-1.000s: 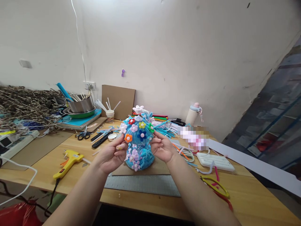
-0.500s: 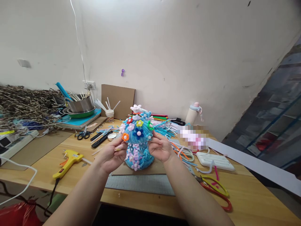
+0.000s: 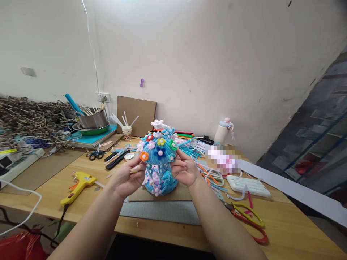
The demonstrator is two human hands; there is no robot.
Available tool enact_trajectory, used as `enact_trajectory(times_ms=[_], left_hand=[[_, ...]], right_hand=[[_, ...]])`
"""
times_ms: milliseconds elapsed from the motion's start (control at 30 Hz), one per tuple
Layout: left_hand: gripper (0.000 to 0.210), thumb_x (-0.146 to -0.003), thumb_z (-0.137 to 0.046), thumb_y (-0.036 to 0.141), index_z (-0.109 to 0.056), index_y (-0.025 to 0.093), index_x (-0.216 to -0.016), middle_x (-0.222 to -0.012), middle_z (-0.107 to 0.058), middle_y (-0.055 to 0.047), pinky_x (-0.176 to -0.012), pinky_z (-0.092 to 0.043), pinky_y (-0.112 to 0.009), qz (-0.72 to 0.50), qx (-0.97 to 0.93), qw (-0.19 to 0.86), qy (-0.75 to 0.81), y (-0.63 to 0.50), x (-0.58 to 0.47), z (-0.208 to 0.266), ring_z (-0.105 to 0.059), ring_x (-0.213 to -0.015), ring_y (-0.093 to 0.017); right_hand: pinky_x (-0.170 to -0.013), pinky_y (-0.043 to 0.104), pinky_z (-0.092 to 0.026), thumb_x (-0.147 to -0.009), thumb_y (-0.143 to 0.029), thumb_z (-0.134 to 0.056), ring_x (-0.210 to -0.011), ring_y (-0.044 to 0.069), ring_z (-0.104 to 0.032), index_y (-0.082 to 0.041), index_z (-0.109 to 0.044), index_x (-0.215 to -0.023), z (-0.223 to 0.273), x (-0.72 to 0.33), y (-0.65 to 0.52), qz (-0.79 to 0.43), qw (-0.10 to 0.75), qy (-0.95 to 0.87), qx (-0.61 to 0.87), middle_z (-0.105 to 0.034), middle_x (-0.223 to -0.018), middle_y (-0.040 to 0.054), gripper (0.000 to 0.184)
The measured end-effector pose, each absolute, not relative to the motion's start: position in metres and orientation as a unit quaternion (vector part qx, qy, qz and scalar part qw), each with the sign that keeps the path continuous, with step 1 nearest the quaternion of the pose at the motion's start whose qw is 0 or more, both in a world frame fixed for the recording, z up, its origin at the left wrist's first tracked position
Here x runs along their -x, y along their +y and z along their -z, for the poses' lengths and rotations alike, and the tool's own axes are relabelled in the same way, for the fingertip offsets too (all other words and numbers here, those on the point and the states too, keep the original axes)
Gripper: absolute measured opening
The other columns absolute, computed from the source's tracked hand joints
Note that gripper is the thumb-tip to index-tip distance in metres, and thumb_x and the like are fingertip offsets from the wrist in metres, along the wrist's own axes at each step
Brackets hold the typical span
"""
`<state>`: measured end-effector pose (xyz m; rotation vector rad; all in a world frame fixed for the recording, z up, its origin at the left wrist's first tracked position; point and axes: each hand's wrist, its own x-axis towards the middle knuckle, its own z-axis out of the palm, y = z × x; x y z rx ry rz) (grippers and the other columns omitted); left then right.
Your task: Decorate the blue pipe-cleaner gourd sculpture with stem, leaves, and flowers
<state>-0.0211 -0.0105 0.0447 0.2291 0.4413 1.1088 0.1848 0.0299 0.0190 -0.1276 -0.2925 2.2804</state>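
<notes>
A blue mushroom-shaped pipe-cleaner craft (image 3: 155,163) stands upright on a piece of cardboard (image 3: 162,196). Its domed cap carries fuzzy flowers in orange, yellow, red, dark blue, green and pink; pale pink flowers also climb the stem. My left hand (image 3: 129,178) grips the cap's left rim near the orange flower, fingers curled. On the opposite side, my right hand (image 3: 186,169) pinches the cap's right rim below the green flower. Some fingertips are hidden behind the rim. Under the cardboard lies a grey cutting mat (image 3: 162,212).
A yellow glue gun (image 3: 80,185) lies left, with small scissors (image 3: 96,155) beyond it. Large red-and-yellow-handled scissors (image 3: 251,220) lie beside my right forearm. Loose pipe cleaners (image 3: 189,148) and a white box (image 3: 248,185) are at right. A bottle (image 3: 223,131) stands behind.
Both hands keep their hold on the cap's sides. The craft stays in place, its cap shifting very slightly at most; the camera view moves a little.
</notes>
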Motion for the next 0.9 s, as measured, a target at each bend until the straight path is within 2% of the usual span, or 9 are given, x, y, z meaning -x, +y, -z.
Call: enact_trajectory(times_ms=[167, 267, 367, 467, 567, 733, 900], left_hand=[[0.034, -0.1, -0.025, 0.019, -0.052, 0.011, -0.079, -0.052, -0.047, 0.004, -0.026, -0.026, -0.008, -0.526, -0.129, 0.815, 0.204, -0.007, 0.03, -0.046, -0.039, -0.029, -0.001], [0.034, -0.1, -0.024, 0.019, -0.051, 0.011, -0.08, -0.054, -0.049, 0.003, -0.026, -0.027, -0.008, -0.524, -0.14, 0.814, 0.208, -0.006, 0.032, -0.046, -0.041, -0.03, -0.001], [0.036, -0.1, -0.023, 0.018, -0.05, 0.012, -0.076, -0.05, -0.046, 0.004, -0.026, -0.026, -0.008, -0.524, -0.153, 0.811, 0.211, -0.006, 0.034, -0.048, -0.041, -0.029, -0.001], [0.039, -0.1, -0.023, 0.02, -0.048, 0.013, -0.071, -0.048, -0.045, 0.004, -0.026, -0.027, -0.008, -0.523, -0.157, 0.809, 0.219, -0.003, 0.036, -0.049, -0.041, -0.029, -0.002], [0.039, -0.1, -0.025, 0.022, -0.046, 0.014, -0.069, -0.047, -0.043, 0.004, -0.026, -0.028, -0.008, -0.514, -0.168, 0.811, 0.222, 0.003, 0.039, -0.049, -0.041, -0.029, -0.002], [0.036, -0.099, -0.026, 0.019, -0.041, 0.016, -0.066, -0.045, -0.039, 0.007, -0.026, -0.028, -0.008, -0.521, -0.153, 0.805, 0.24, 0.01, 0.041, -0.049, -0.039, -0.028, -0.002], [0.029, -0.098, -0.033, 0.022, -0.044, 0.016, -0.072, -0.047, -0.041, 0.006, -0.027, -0.03, -0.008, -0.51, -0.137, 0.81, 0.255, 0.014, 0.043, -0.051, -0.041, -0.031, -0.003]], right_hand=[[-0.029, 0.005, -0.018, -0.096, -0.036, -0.045, -0.034, -0.001, -0.03, -0.016, -0.059, -0.082, -0.03, -0.193, 0.03, -0.894, 0.363, -0.193, 0.18, -0.058, -0.057, -0.0046, 0.029], [-0.028, 0.007, -0.015, -0.087, -0.035, -0.061, -0.034, 0.0, -0.03, -0.016, -0.058, -0.08, -0.032, -0.191, 0.028, -0.843, 0.398, -0.254, 0.256, -0.056, -0.058, -0.0051, 0.021], [-0.028, 0.01, -0.015, -0.08, -0.034, -0.069, -0.036, 0.002, -0.037, -0.018, -0.059, -0.085, -0.032, -0.186, 0.027, -0.781, 0.455, -0.295, 0.31, -0.057, -0.063, -0.0054, 0.02], [-0.029, 0.011, -0.018, -0.083, -0.033, -0.065, -0.038, 0.003, -0.041, -0.017, -0.059, -0.087, -0.03, -0.185, 0.029, -0.761, 0.486, -0.302, 0.307, -0.06, -0.067, -0.0049, 0.017], [-0.03, 0.011, -0.02, -0.089, -0.032, -0.057, -0.035, 0.003, -0.036, -0.017, -0.058, -0.085, -0.025, -0.187, 0.037, -0.811, 0.456, -0.288, 0.225, -0.059, -0.062, -0.0058, 0.016], [-0.032, 0.01, -0.02, -0.096, -0.041, -0.045, -0.033, 0.0, -0.026, -0.015, -0.056, -0.082, -0.014, -0.192, 0.054, -0.89, 0.369, -0.229, 0.139, -0.059, -0.06, -0.005, 0.031], [-0.032, 0.009, -0.023, -0.098, -0.041, -0.039, -0.034, 0.0, -0.028, -0.015, -0.055, -0.077, -0.015, -0.187, 0.053, -0.898, 0.373, -0.2, 0.121, -0.062, -0.062, -0.003, 0.038]])
